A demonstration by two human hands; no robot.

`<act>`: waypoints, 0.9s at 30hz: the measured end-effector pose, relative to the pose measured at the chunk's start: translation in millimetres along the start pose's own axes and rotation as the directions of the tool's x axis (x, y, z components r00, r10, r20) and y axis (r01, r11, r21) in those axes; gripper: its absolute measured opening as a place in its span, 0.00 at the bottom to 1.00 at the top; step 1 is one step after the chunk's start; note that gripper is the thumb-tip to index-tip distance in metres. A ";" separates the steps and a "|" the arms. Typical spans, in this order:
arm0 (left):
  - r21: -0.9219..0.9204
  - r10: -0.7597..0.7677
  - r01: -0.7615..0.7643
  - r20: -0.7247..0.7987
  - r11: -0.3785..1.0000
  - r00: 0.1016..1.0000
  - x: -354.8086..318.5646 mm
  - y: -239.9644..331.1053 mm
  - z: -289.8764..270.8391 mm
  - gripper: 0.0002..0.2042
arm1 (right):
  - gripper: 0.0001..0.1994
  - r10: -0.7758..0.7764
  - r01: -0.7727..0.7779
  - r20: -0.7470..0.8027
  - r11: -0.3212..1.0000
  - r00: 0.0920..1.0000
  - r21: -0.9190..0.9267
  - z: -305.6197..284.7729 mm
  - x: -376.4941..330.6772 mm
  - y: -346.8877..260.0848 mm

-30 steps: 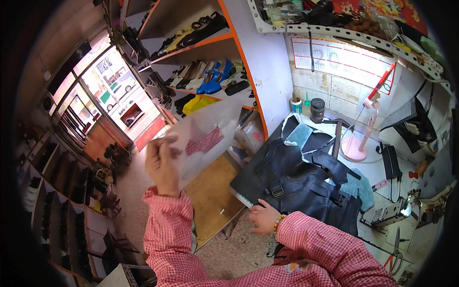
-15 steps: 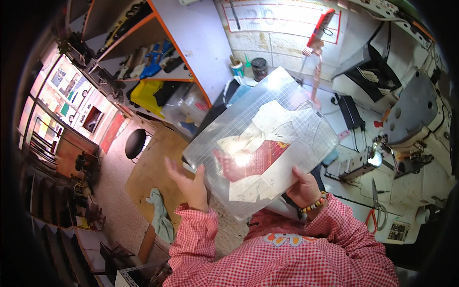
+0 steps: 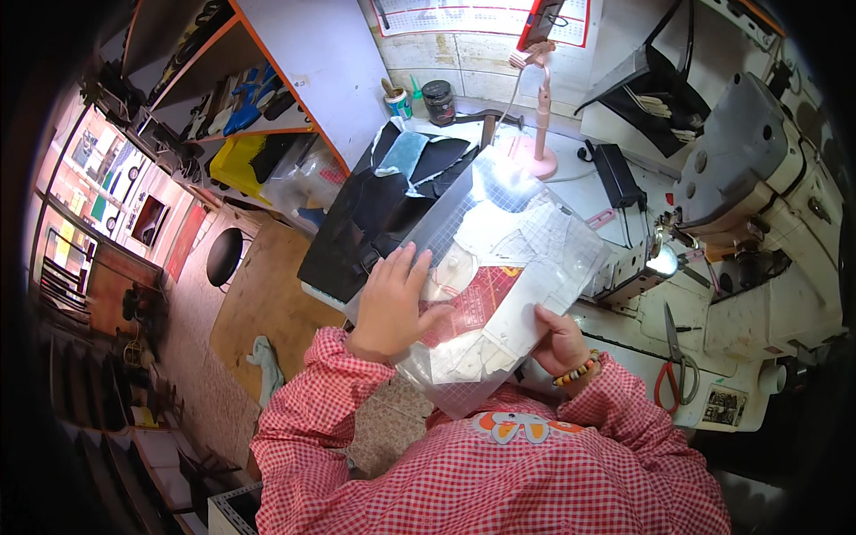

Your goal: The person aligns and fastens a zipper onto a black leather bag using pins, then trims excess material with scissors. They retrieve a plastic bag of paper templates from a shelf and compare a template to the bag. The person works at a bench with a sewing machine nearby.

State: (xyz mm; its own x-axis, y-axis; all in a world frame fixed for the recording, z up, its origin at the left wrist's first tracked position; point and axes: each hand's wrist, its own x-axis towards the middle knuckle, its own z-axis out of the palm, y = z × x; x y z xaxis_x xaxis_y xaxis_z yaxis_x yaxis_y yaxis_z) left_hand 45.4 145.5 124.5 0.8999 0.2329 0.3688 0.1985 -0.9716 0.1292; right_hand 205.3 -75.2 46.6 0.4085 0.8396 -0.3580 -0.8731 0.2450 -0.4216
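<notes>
A clear plastic document folder (image 3: 571, 254) with a grid pattern is tilted in front of me. Cut paper pieces (image 3: 508, 234) and a red printed sheet (image 3: 486, 299) show through it. My right hand (image 3: 560, 341) grips the folder's near right edge, thumb on top. Over the left part of the folder lies my left hand (image 3: 392, 299), open, its fingers spread flat; whether it presses on the plastic I cannot tell. Beyond the folder, black material (image 3: 357, 232) and a light blue piece (image 3: 403, 153) lie on the worktop.
To the right stand a sewing machine (image 3: 744, 169), a black box-shaped device (image 3: 617, 176) and red-handled scissors (image 3: 673, 366). A pink stand (image 3: 541, 116) and a dark jar (image 3: 439, 102) are at the back. Shelves (image 3: 312, 71) rise at the left, above a brown board (image 3: 259, 299).
My left hand has moved from beside the folder onto its left part. The folder sits lower and nearer to me, uncovering black material behind it. My right hand keeps its grip.
</notes>
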 end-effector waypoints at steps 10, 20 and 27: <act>0.182 -0.056 0.065 -0.052 0.981 0.997 -2.1 13.5 13.5 0.02 | 0.26 0.005 -0.001 0.076 0.999 0.997 -0.054 -14.1 -4.4 8.3; -0.400 -0.455 0.465 0.128 0.790 0.881 9.2 9.5 -6.4 0.07 | 0.24 0.006 0.010 0.155 0.995 0.988 -0.102 -11.2 -10.0 -3.5; -0.117 -0.388 0.398 0.098 0.910 0.917 9.0 14.6 -11.3 0.07 | 0.24 0.064 -0.053 0.113 0.993 0.992 -0.103 -6.6 -9.4 -15.0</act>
State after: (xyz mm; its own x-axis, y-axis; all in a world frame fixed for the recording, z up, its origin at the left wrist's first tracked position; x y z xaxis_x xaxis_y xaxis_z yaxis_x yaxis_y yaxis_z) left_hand 52.0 133.8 140.1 0.7858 0.5860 0.1979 0.4928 -0.7865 0.3723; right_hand 216.2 -90.0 50.8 0.3189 0.9029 -0.2882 -0.8614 0.1492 -0.4856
